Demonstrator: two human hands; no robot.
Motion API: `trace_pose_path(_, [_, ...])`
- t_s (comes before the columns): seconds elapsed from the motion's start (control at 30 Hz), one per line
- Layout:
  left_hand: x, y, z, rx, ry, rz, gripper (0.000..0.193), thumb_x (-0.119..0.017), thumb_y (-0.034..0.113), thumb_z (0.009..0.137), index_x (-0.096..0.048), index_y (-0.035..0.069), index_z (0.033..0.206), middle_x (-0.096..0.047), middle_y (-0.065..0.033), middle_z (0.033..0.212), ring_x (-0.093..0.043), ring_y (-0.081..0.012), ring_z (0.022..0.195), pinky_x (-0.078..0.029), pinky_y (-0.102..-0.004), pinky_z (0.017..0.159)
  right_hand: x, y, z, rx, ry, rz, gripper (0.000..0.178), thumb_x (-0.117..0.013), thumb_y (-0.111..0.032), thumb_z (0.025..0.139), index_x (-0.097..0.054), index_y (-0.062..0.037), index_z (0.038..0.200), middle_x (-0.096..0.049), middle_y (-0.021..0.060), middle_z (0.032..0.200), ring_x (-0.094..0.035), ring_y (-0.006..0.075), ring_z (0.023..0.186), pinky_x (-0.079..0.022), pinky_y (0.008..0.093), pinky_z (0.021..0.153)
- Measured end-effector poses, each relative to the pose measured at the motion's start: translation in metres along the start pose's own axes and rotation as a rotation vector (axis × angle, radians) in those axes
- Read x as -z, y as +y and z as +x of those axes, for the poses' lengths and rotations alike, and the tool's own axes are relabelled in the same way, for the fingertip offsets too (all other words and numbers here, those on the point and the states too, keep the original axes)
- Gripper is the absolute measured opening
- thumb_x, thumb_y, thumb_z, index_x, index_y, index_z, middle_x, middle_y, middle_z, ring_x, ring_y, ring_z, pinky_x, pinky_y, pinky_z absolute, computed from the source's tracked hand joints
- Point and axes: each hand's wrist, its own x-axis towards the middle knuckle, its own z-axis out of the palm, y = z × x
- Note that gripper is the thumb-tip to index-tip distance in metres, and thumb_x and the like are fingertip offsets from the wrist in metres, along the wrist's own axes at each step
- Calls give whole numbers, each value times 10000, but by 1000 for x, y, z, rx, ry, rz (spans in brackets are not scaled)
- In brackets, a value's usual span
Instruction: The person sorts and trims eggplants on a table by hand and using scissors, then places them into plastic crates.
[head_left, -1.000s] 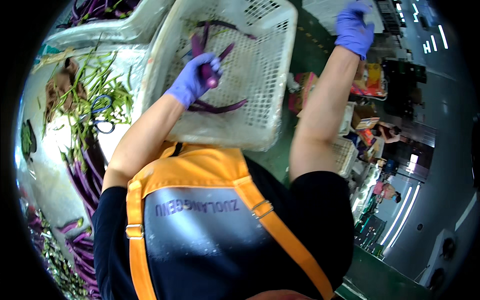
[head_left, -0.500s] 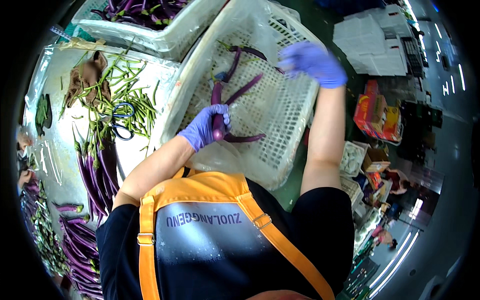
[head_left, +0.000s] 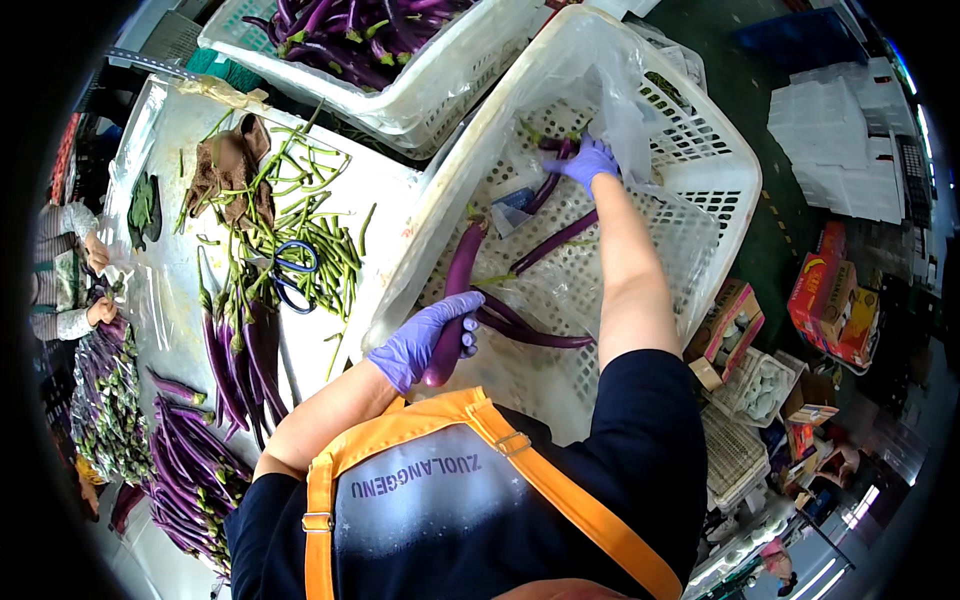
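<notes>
My left hand (head_left: 425,342), in a purple glove, is closed round the lower end of a long purple eggplant (head_left: 460,265), which stands tilted over the near left side of a white crate (head_left: 735,185). Deeper in the crate, my gloved right hand (head_left: 588,166) has its fingers around a dark curved eggplant (head_left: 560,147), partly hidden by the hand. Between my hands, more eggplants (head_left: 555,243) lie loose on the crate's perforated bottom. Clear plastic film (head_left: 615,100) lines the crate, and a small blue-and-white piece (head_left: 515,200) lies beside the eggplants.
Another white crate (head_left: 400,115) full of eggplants stands beyond. On the metal table (head_left: 165,290) at left lie green beans (head_left: 330,250), blue-handled scissors (head_left: 293,270), a brown cloth (head_left: 230,170) and eggplant piles (head_left: 185,470). Another person's hands (head_left: 98,280) show at far left. Cartons (head_left: 835,305) stand at right.
My right hand has moved from the crate's right side inward and closed on an eggplant. My left hand still holds its eggplant. The whole view has shifted.
</notes>
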Motion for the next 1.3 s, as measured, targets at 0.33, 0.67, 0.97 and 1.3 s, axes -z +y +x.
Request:
trace_pose_path(0.33, [-1, 0, -13, 10, -136, 58, 144, -692, 267, 982, -633, 135, 983, -593, 30, 767, -543, -114, 651, -474, -272, 602, -16, 11, -72, -117, 121, 556, 423, -762, -336, 752, -727, 8, 995, -714, 111, 909, -674, 204, 855, -521, 352, 790])
trace_pose_path(0.67, [19, -4, -84, -30, -320, 321, 193, -702, 229, 962, -656, 82, 1077, -650, 1, 801, -613, -115, 625, -501, -259, 578, 81, -27, -298, 421, 317, 1208, 128, -696, -127, 923, -681, -9, 969, -698, 72, 881, -676, 186, 850, -537, 351, 858])
trace_pose_path(0.97, [78, 16, -176, -744, -266, 625, 647, -804, 181, 865, -549, 54, 1446, -629, 2, 1083, -586, -102, 1035, -448, -268, 980, 100, -149, -406, 1192, -387, 1954, 281, -649, -113, 955, -550, -38, 1207, -532, 20, 900, -498, 109, 728, -434, 311, 770])
trace_pose_path(1.3, [214, 9, -287, -821, -1, 575, 709, -806, 264, 881, -470, 13, 1454, -666, -77, 1195, -644, -153, 1071, -527, -293, 929, -70, -350, -383, 615, -540, 1695, 338, -660, -382, 1009, -668, -57, 1102, -655, 34, 989, -615, 161, 929, -533, 342, 891])
